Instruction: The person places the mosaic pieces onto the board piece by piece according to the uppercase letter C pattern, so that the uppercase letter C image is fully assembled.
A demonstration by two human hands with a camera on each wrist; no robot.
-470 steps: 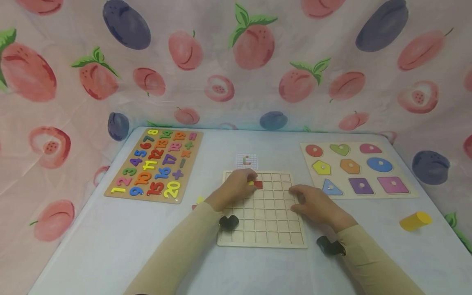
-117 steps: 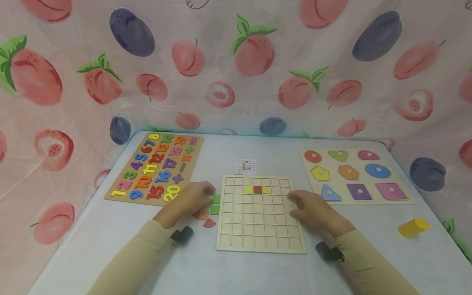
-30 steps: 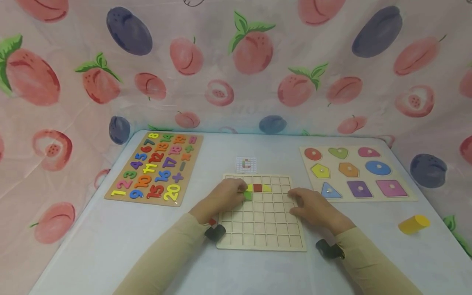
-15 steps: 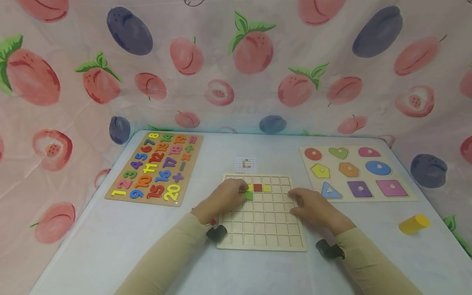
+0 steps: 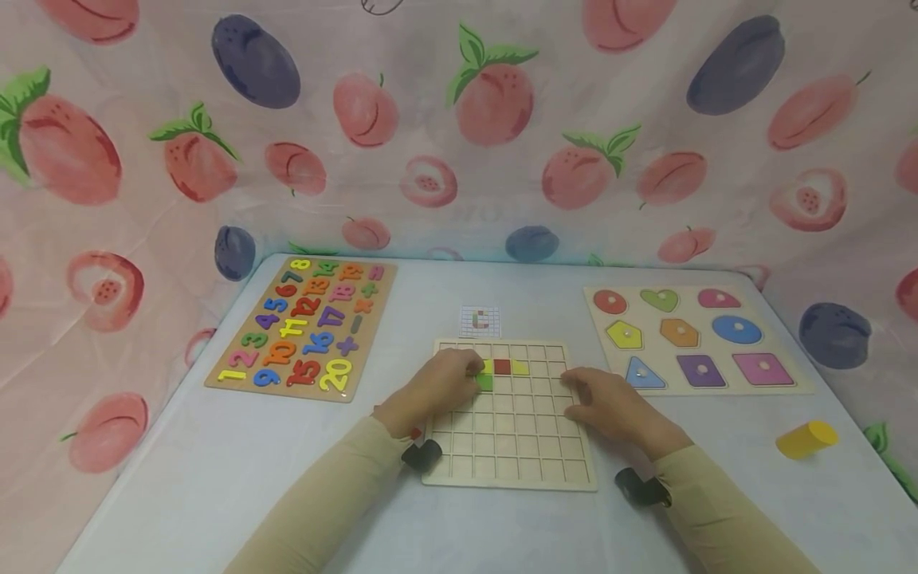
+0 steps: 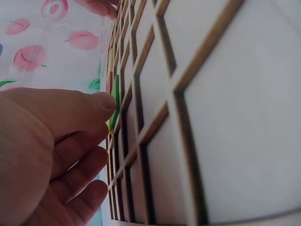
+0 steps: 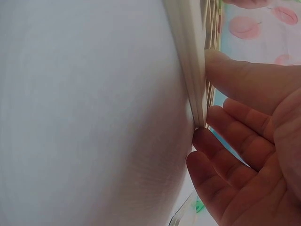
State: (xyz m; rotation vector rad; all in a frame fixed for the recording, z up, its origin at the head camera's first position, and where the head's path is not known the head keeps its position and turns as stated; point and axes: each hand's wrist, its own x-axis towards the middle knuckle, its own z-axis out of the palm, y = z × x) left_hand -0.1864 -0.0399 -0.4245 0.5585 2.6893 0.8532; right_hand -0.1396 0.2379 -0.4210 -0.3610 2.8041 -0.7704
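My left hand (image 5: 443, 383) reaches over the upper left of a wooden grid board (image 5: 531, 448), its thumb and index finger pinching a green square tile (image 5: 485, 383). In the left wrist view the thumb tip lies against that green tile (image 6: 117, 87). The tile is in a cell just below a row made of a yellow piece, a red square tile (image 5: 502, 367) and another yellow piece (image 5: 520, 368). The first yellow piece is partly hidden by my fingers. My right hand (image 5: 613, 401) holds the board's right edge (image 7: 194, 70), thumb on top and fingers against the side.
A small pattern card (image 5: 480, 321) lies behind the board. At left is a number puzzle (image 5: 369, 351), at right a shape puzzle (image 5: 717, 383). A yellow cylinder (image 5: 805, 440) lies at far right. Loose pieces, one red (image 5: 416, 434), show beside my left wrist.
Since a few seconds ago, my left hand has moved right from the loose pieces onto the board, and a green tile now sits under the yellow piece. My right hand keeps its place.
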